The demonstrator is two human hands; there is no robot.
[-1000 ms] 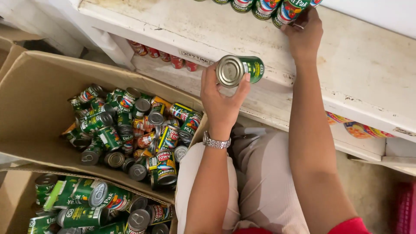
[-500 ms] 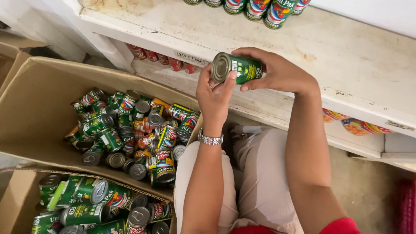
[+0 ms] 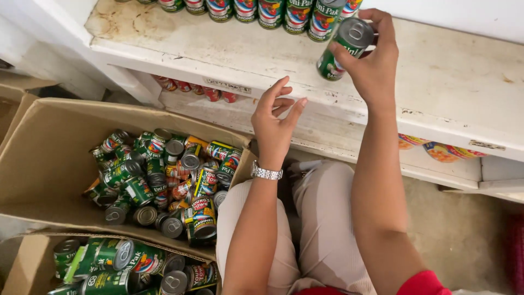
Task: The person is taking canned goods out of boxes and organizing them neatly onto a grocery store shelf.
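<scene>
Right hand pinches a green sardine can tilted, just before the shelf's can row; left hand spread, empty, below it.

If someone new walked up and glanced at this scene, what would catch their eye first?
Most likely the right hand, raised over the worn white shelf and gripping a green tin can tilted just below the row of cans at the shelf's back. Next, the open cardboard box at lower left, heaped with loose cans lying every way. The left hand hangs empty between them, a silver watch on its wrist.
</scene>
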